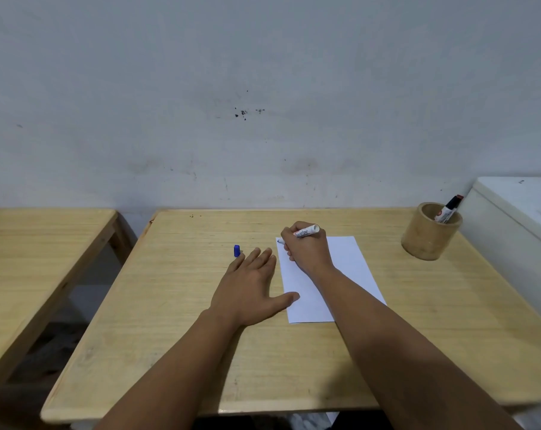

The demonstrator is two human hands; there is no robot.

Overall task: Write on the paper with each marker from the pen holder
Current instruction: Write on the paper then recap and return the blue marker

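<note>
My right hand point(306, 251) pinches a white uncapped marker point(304, 233), its tip touching the far left corner of the white rectangular paper sheet point(349, 259). My left hand point(250, 287) lies flat, fingers spread, thumb on the sheet's left edge. A blue cap point(237, 250) rests beyond its fingertips. A round wooden pen holder point(430, 232), far right on the light wooden table point(176, 305), holds a second, red-capped marker point(449, 209).

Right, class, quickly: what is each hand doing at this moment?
Left hand: open, flat on the table, thumb on the paper edge, holding nothing.
Right hand: closed on the uncapped marker, tip at the paper's far left corner.
</note>
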